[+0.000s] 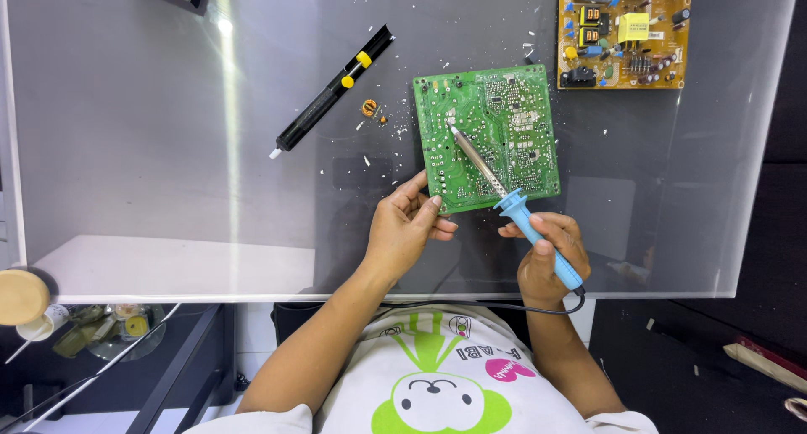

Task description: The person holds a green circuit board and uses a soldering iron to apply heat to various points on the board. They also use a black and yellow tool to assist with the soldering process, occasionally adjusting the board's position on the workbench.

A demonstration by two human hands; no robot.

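The right hand (551, 261), at lower centre-right of the frame, is closed around the blue handle of a soldering iron (513, 207). The iron's metal shaft runs up and to the left, and its tip rests on the upper-left area of a green circuit board (496, 123), solder side up. A black cord leaves the rear of the handle and curves left below the desk edge.

The left hand (408, 224), at lower centre of the frame, pinches the board's lower-left corner, thumb on top and fingers curled at the edge. The board lies flat on the desk (151, 148), a grey translucent sheet, just above both hands at centre frame.

Left of the board, small white scraps and a small orange coil component (369, 108) lie scattered on the desk. Farther left, a black desoldering pump (332, 93) with yellow buttons lies diagonally, its white nozzle pointing toward the lower left.

At the upper right of the frame, near the green board's upper-right corner but apart from it, lies a yellow-orange circuit board (624, 32), component side up, carrying capacitors, coils and a yellow transformer.

At the lower-left edge, below desk level, a roll of tan tape (21, 297) is visible.
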